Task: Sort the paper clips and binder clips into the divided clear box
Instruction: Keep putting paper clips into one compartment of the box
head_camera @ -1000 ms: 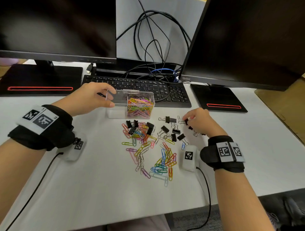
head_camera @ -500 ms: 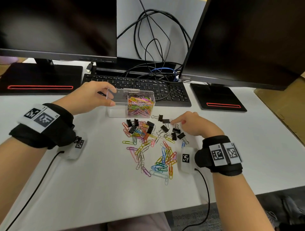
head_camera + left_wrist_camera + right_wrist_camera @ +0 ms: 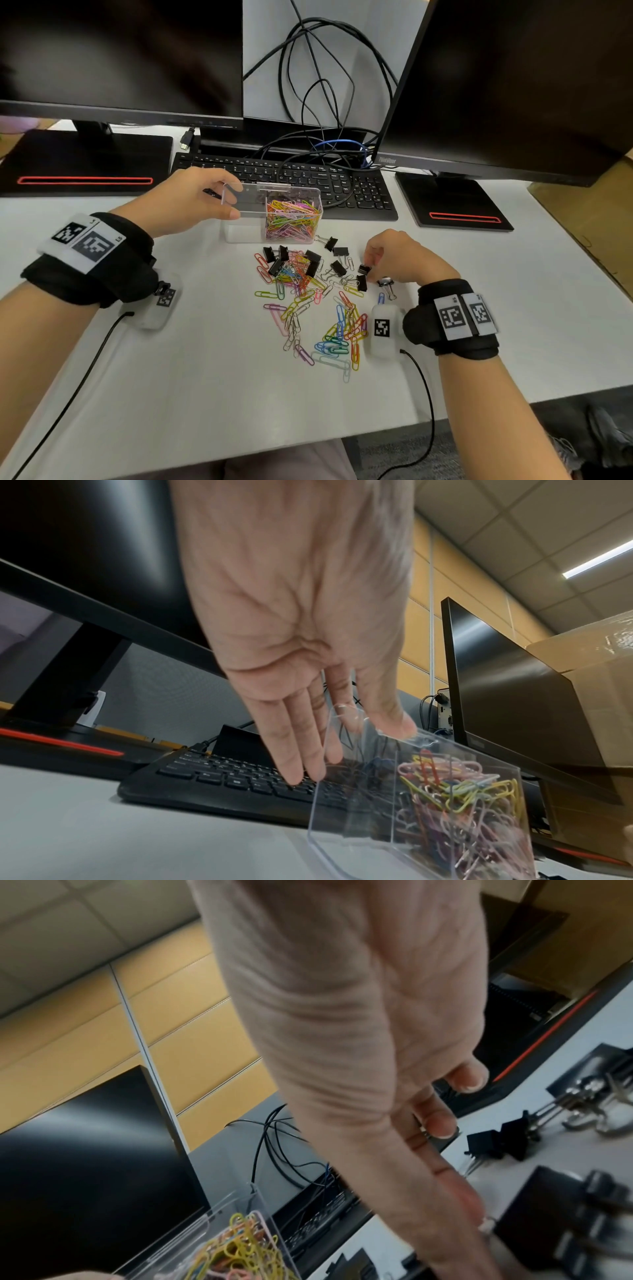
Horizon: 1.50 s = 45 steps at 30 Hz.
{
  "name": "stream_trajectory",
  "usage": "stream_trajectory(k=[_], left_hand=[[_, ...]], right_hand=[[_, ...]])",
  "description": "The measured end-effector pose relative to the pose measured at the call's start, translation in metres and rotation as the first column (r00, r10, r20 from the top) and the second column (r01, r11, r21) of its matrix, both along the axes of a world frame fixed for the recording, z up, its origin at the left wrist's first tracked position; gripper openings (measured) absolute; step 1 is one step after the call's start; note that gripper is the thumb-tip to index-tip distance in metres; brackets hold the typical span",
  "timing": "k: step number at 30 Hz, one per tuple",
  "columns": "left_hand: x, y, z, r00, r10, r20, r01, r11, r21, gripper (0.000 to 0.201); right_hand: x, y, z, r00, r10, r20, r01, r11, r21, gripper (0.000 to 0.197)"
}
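Note:
My left hand (image 3: 233, 197) grips the left end of the divided clear box (image 3: 239, 233), thumb on the near wall and fingers behind. The box's right compartment is packed with coloured paper clips (image 3: 293, 219); the left one looks empty. In the left wrist view my left hand (image 3: 349, 748) holds the box's rim (image 3: 346, 804). More coloured paper clips (image 3: 308, 308) lie scattered in front of the box, with several black binder clips (image 3: 337, 267) among them. My right hand (image 3: 371, 270) curls down at the pile's right edge and pinches one black binder clip (image 3: 363, 269).
A black keyboard (image 3: 308, 178) lies right behind the box, under tangled cables (image 3: 325, 102). Two monitors stand behind, with their bases (image 3: 85, 164) (image 3: 452, 202) on the white table (image 3: 205, 377). A cardboard box (image 3: 582, 212) sits at the far right.
My right hand reached left into the binder clips and nudged several leftward, then drew back and curled onto one. My left hand and the box stayed put.

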<state>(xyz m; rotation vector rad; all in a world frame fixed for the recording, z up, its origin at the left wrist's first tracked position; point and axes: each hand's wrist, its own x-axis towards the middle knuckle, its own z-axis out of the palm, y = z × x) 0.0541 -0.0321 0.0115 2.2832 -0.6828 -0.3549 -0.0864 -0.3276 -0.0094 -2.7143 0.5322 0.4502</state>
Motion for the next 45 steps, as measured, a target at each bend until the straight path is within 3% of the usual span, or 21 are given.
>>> stream_trajectory(k=[4, 10, 19, 26, 31, 37, 45], left_hand=[[0.000, 0.000, 0.000, 1.000, 0.002, 0.000, -0.002, 1.000, 0.005, 0.039], [0.001, 0.000, 0.000, 1.000, -0.001, 0.006, 0.001, 1.000, 0.014, 0.040], [0.000, 0.001, 0.001, 1.000, -0.010, 0.009, 0.010, 1.000, 0.023, 0.040], [0.000, 0.000, 0.001, 0.999, -0.008, 0.033, 0.006, 0.999, 0.039, 0.040], [-0.001, 0.000, 0.001, 1.000, -0.004, 0.029, 0.003, 1.000, 0.031, 0.039], [-0.002, 0.000, 0.002, 0.999, -0.008, 0.039, 0.006, 0.999, 0.046, 0.040], [0.001, 0.000, 0.001, 0.999, -0.015, 0.035, 0.014, 0.999, 0.033, 0.040]], right_hand=[[0.001, 0.002, 0.001, 0.999, 0.045, 0.030, -0.045, 0.999, 0.021, 0.022], [0.005, -0.007, 0.010, 0.975, -0.075, 0.209, 0.077, 0.997, 0.001, 0.010], [0.000, -0.011, 0.017, 0.986, -0.115, 0.125, 0.114, 0.993, 0.014, 0.015], [-0.018, -0.011, 0.010, 0.980, -0.159, -0.123, 0.152, 0.986, -0.069, 0.039], [-0.021, -0.016, 0.013, 0.983, -0.176, -0.056, 0.171, 0.981, -0.097, 0.023], [-0.013, -0.006, 0.013, 0.993, -0.031, 0.111, 0.033, 0.999, -0.017, 0.018], [-0.009, 0.008, 0.010, 0.999, 0.033, -0.035, -0.034, 0.998, -0.044, 0.011]])
